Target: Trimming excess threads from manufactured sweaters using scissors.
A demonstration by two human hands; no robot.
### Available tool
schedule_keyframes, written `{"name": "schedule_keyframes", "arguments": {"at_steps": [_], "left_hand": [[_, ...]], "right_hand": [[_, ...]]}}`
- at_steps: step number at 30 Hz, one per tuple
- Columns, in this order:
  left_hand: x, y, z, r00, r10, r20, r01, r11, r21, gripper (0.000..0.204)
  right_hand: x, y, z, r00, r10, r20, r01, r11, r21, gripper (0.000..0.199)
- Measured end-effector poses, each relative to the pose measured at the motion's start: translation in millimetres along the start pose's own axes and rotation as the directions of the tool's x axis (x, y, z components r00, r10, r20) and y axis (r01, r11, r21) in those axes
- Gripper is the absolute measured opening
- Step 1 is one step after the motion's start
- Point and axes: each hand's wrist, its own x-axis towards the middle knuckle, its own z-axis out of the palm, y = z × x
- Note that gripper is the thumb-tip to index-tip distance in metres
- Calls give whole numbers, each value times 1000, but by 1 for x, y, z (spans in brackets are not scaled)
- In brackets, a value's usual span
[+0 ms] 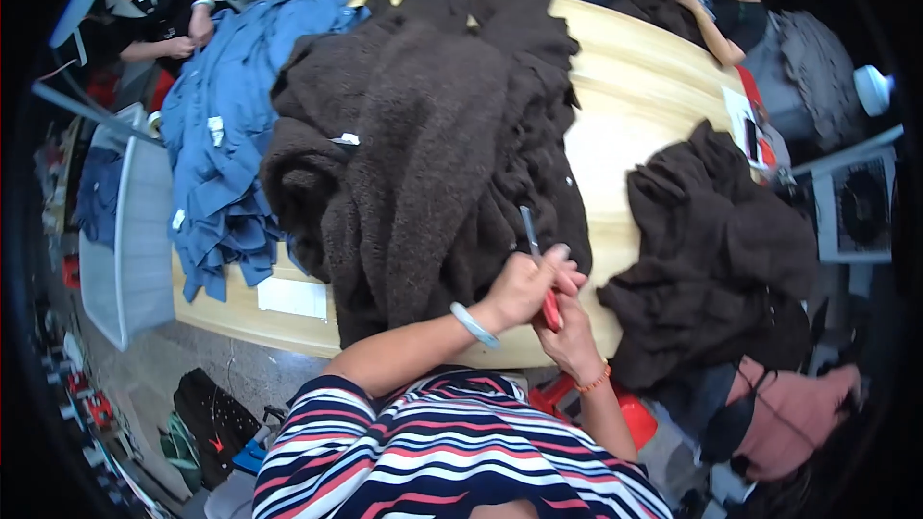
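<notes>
A pair of red-handled scissors [529, 229], its metal blades pointing away from me, is held between my two hands at the front edge of the table. My right hand [571, 329] is closed around the red handle. Bent over the middle of the scissors, my left hand [526, 285] meets the right one, and its fingers partly hide the tool. Just beyond and to the left lies a large heap of dark brown fleecy garments [413, 135], with a small white label [346, 139] showing on it.
Blue garments [226, 135] lie along the table's left side, near a white sheet [292, 298]. More dark cloth [716, 250] is piled at the right edge. Pale plastic bins [144, 231] stand at left and back. Other people work at the far left, far right and near right.
</notes>
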Motion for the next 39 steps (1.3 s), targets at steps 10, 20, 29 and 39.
{"name": "schedule_keyframes", "arguments": {"at_steps": [10, 20, 29, 39], "left_hand": [[-42, 36, -37, 979, 179, -97, -160, 971, 177, 48], [-38, 80, -129, 571, 758, -315, -11, 391, 920, 34], [-124, 105, -206, 57, 910, -411, 346, 368, 863, 49], [-80, 39, -116, 686, 668, -289, 433, -55, 900, 77]], "right_hand": [[8, -36, 16, 970, -179, -163, 177, 984, -28, 26], [12, 5, -45, 944, 11, -330, -18, 1000, -20, 17], [7, 30, -66, 970, -69, -233, 52, 996, -79, 20], [2, 19, -67, 987, -160, 8, 159, 978, -134, 24]]}}
